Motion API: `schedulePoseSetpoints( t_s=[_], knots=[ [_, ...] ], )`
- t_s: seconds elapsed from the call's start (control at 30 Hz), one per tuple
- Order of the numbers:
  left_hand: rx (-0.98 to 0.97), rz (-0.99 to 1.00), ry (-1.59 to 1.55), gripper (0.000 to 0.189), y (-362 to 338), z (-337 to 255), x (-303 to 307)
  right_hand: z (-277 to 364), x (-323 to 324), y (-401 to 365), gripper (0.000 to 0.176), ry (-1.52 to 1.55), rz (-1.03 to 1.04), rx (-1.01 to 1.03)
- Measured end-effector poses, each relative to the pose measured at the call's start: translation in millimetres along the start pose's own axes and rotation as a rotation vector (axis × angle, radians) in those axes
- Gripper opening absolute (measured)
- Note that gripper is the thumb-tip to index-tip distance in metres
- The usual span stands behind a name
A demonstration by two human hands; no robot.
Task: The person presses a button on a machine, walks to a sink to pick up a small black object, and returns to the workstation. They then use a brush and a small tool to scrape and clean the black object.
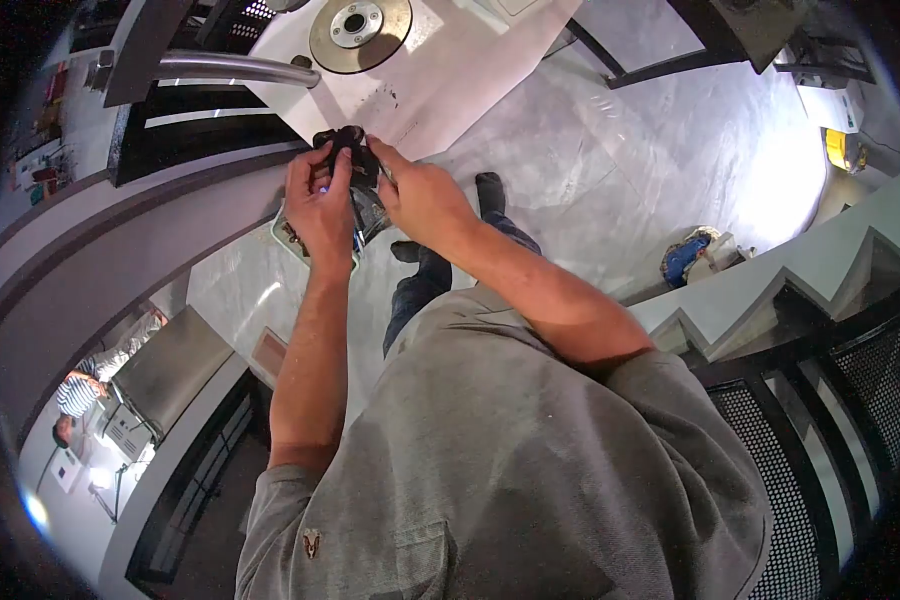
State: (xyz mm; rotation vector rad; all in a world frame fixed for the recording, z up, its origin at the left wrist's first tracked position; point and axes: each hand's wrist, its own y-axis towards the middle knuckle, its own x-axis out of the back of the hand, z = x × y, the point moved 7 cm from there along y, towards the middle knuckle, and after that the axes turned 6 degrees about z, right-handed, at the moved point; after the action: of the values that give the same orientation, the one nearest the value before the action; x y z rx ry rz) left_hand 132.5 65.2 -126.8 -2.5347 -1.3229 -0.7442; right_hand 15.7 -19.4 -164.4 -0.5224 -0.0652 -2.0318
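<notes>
Both hands meet at the near edge of a white table (460, 75). Between them is a small black part (346, 140) with rounded lobes, whose exact kind I cannot make out. My left hand (320, 205) is closed on its left side, thumb and fingers pinching it. My right hand (420, 195) is closed at its right side, fingertips against the part; a thin dark piece shows by them, partly hidden. Beyond the hands, a round metal brake disc (395, 40) with a bolted hub lies flat on the table.
Below my left hand, a tray (288, 245) holds small items. A metal bar (235, 67) reaches the table from the left. Zigzag stair edges (780, 285) run along the right, near a blue object (682, 262) on the floor. Another person (80, 392) is at lower left.
</notes>
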Motion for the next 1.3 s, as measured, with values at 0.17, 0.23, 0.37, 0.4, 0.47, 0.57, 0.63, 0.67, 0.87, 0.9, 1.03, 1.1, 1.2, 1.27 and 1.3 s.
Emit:
schedulePoseSetpoints(
  t_s=[0.17, 0.23, 0.37, 0.4, 0.47, 0.57, 0.63, 0.67, 0.87, 0.9, 1.03, 1.1, 1.2, 1.27, 1.3],
  knots=[
    [0.138, -0.038, -0.361, 0.016, -5.2, 8.2, 8.0, 9.3, 18.1, -6.3, 0.051, 0.032, -0.032, -0.060],
    [-0.121, -0.022, 0.230, 0.021, -3.1, -14.8, 20.2, 9.0, 18.9, -10.2, 0.051, 0.027, -0.012, -0.076],
    [-0.268, 0.145, 0.290, 0.026, 11.0, -19.2, 8.2, 9.3, 17.0, -7.9, 0.049, -0.066, 0.011, -0.047],
    [-0.269, 0.144, 0.288, 0.026, 11.9, -17.8, 8.5, 4.9, 15.5, -7.4, 0.048, -0.101, 0.048, -0.083],
    [-0.210, 0.194, 0.194, 0.026, 17.8, -10.0, 6.7, 6.0, 22.5, -5.4, 0.046, -0.098, 0.022, -0.054],
    [-0.247, 0.214, 0.214, 0.026, 20.0, -7.7, 7.4, 2.4, 25.6, -5.4, 0.043, -0.086, 0.013, -0.041],
    [-0.261, 0.212, 0.206, 0.026, 22.1, -5.2, 7.2, -1.0, 30.5, 0.8, 0.042, -0.089, 0.014, -0.045],
    [-0.265, 0.212, 0.199, 0.027, 21.1, -3.6, 7.3, -1.5, 31.4, 1.9, 0.042, -0.061, 0.030, -0.042],
    [-0.235, 0.214, 0.199, 0.026, 21.4, -0.5, 7.3, -8.9, 34.2, 9.0, 0.043, -0.001, 0.091, -0.014],
    [-0.233, 0.216, 0.198, 0.026, 19.7, -0.8, 7.3, -9.6, 34.3, 9.2, 0.043, -0.029, 0.118, -0.025],
    [-0.255, 0.209, 0.219, 0.026, 21.3, -8.4, 7.1, -3.9, 37.3, 8.9, 0.042, -0.042, 0.102, 0.003],
    [-0.235, 0.208, 0.205, 0.027, 21.5, -9.7, 5.4, -9.4, 36.3, 12.4, 0.043, -0.107, 0.098, 0.049],
    [-0.289, 0.208, 0.263, 0.026, 17.4, -13.7, 6.8, 3.2, 42.2, 7.8, 0.042, -0.077, -0.012, 0.000],
    [-0.130, 0.160, 0.047, 0.025, 17.6, -1.5, 9.9, 1.1, 30.3, 2.3, 0.043, -0.062, -0.003, -0.015],
    [-0.130, 0.160, 0.047, 0.025, 15.8, 0.5, 9.6, -0.1, 26.2, -0.1, 0.045, -0.046, 0.001, -0.030]
  ],
)
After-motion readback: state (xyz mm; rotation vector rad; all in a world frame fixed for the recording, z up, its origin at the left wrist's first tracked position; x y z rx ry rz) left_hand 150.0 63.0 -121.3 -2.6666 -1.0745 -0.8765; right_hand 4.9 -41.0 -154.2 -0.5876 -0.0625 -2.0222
